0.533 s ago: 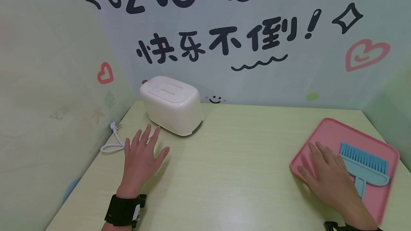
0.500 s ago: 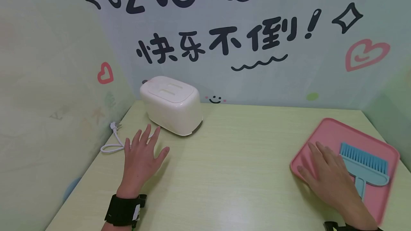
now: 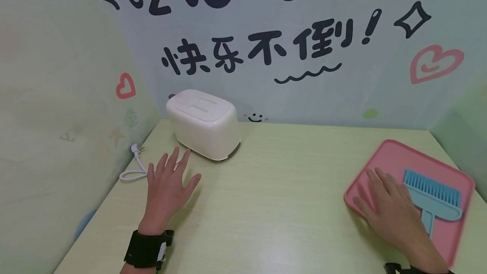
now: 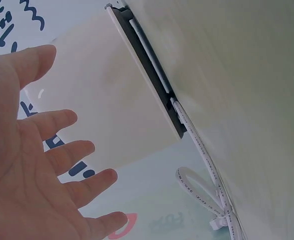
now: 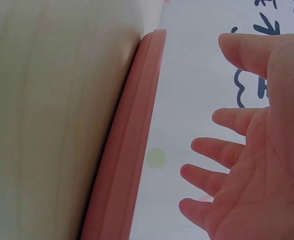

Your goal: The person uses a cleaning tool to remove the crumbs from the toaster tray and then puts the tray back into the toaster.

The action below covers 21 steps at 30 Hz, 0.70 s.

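My left hand (image 3: 167,193), fingers spread and empty, hovers in front of a white toaster (image 3: 205,126) at the back left. In the left wrist view that hand (image 4: 51,155) is beside the toaster's white side (image 4: 106,95), without touching it. My right hand (image 3: 393,215) is above the left part of a pink tray (image 3: 411,155), with nothing in its grip. A blue brush (image 3: 433,200) lies in the tray, its handle partly hidden by the hand. The right wrist view shows the relaxed right hand (image 5: 252,145) apart from the tray's pink edge (image 5: 124,145).
A white power cord (image 3: 133,176) with its plug (image 3: 135,149) lies at the table's left edge. Behind the pale wooden table (image 3: 281,189) stands a wall (image 3: 304,100) with black lettering, and side walls rise at left and right.
The head view has shifted very slightly. Both hands, the toaster and the tray with the brush stay as they were.
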Available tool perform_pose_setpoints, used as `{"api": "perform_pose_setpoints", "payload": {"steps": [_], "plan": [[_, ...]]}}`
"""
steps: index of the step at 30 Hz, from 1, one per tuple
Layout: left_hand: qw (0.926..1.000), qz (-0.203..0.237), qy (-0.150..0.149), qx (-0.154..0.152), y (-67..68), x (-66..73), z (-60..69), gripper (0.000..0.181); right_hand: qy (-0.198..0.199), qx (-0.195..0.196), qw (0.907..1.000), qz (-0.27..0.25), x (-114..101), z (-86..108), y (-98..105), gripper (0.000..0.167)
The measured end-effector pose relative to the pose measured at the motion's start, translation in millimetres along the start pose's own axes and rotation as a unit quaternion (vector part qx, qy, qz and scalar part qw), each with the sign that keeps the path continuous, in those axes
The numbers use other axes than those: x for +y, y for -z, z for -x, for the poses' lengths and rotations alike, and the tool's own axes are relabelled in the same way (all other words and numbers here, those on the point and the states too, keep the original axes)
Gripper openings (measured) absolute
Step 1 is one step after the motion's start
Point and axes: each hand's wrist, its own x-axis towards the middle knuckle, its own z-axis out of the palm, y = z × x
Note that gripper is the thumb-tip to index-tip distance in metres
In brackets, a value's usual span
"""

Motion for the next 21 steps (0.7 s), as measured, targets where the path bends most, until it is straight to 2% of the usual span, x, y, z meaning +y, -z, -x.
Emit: {"api": "perform_pose_setpoints", "payload": {"steps": [6,10,16,21], "plan": [[1.0000,-0.002,0.000,-0.004,2.1,1.0,-1.4,0.074,0.014,0.014,0.9995,-0.023,-1,-2.4,2,0.083],[0.9999,-0.006,-0.014,0.003,6.4,3.7,-7.2,0.073,0.045,0.027,0.9970,-0.057,-8,-14.1,8,0.082],[0.9990,0.015,-0.030,0.029,21.9,6.9,-29.6,0.074,0.093,-0.005,0.9929,-0.073,-40,-51.9,37,0.083],[0.9972,0.069,-0.016,0.025,33.2,8.2,-55.9,0.077,0.144,-0.030,0.9842,-0.098,-81,-99.1,55,0.078]]}}
